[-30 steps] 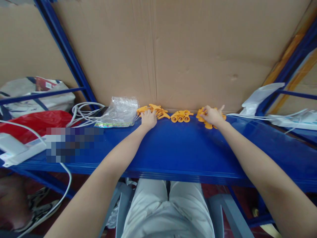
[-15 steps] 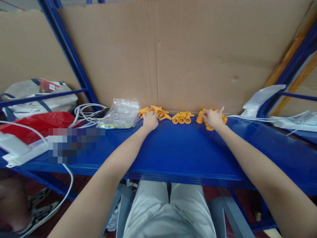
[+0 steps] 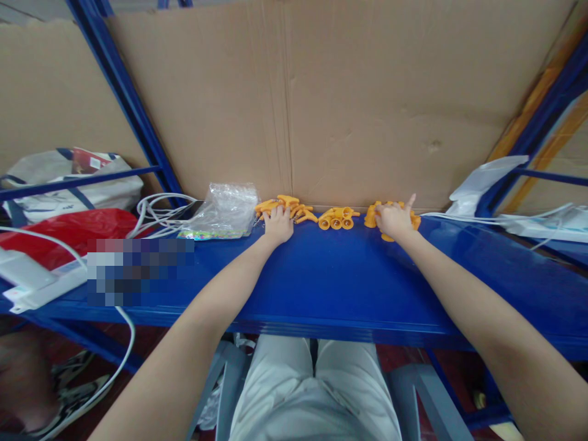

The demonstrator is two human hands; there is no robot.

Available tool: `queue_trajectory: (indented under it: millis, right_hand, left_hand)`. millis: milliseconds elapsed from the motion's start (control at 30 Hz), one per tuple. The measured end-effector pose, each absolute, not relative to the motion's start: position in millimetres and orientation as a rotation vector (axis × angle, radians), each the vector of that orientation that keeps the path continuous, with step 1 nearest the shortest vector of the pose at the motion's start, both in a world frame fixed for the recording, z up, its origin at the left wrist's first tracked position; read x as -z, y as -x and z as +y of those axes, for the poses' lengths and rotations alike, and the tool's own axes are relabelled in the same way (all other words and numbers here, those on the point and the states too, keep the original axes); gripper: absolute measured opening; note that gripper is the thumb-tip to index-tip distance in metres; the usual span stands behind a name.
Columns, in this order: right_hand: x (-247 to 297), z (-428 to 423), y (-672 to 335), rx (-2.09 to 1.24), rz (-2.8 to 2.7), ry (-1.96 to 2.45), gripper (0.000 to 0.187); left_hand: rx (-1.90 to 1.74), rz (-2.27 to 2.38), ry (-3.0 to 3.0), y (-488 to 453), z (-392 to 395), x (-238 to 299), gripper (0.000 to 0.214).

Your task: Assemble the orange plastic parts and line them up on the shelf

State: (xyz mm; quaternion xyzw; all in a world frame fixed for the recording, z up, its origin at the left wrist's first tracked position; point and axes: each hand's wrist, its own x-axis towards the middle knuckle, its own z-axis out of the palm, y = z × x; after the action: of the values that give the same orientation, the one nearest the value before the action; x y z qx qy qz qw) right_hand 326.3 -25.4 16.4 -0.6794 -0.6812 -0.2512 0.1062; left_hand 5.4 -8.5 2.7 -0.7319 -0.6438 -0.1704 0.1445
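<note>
My left hand point(image 3: 278, 225) rests with its fingers spread on a loose pile of orange plastic pieces point(image 3: 305, 214), among which small metal chains show. Over a second group of orange cup-shaped pieces point(image 3: 370, 215) is my right hand point(image 3: 395, 220). Its fingers bend down into that group and one finger sticks up; whatever lies between the fingertips is hidden. Between both hands sits a stack of orange horn-like pieces point(image 3: 336, 223), their round open ends facing me. Neither hand touches this stack.
Left of the pile lie clear plastic bags point(image 3: 229, 208), white cables point(image 3: 160, 208), a red bag point(image 3: 92, 229) and a white power strip point(image 3: 46, 285). Cardboard point(image 3: 349, 110) stands behind the blue table point(image 3: 331, 282). At the right are a white plastic bag point(image 3: 478, 184) and another cable.
My right hand's fingers have shifted slightly right and deeper into the cup-shaped pieces. My left hand stays on its pile with its fingers moving a little.
</note>
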Motion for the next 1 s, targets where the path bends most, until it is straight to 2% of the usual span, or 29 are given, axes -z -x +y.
queue_trajectory:
  millis: [233, 467, 833, 1000]
  right_hand:
    - [-11.0, -23.8, -328.9, 0.757, -2.1, 1.786, 0.046]
    - [-10.5, -24.5, -327.4, 0.81, -2.193, 1.809, 0.043]
    - [-9.8, -27.6, -323.7, 0.802, -2.178, 1.85, 0.041]
    - [-7.9, -30.6, -313.8, 0.784, -2.176, 1.703, 0.046]
  left_hand:
    - [0.614, -1.514, 2.357, -16.6, -17.2, -6.5, 0.046]
    - [0.426, -1.151, 2.617, -29.9, -19.1, 4.3, 0.047]
    - [0.356, -1.192, 2.68, -27.0, -9.2, 9.8, 0.05]
    - [0.342, -1.212, 2.701, -27.0, -9.2, 9.6, 0.052]
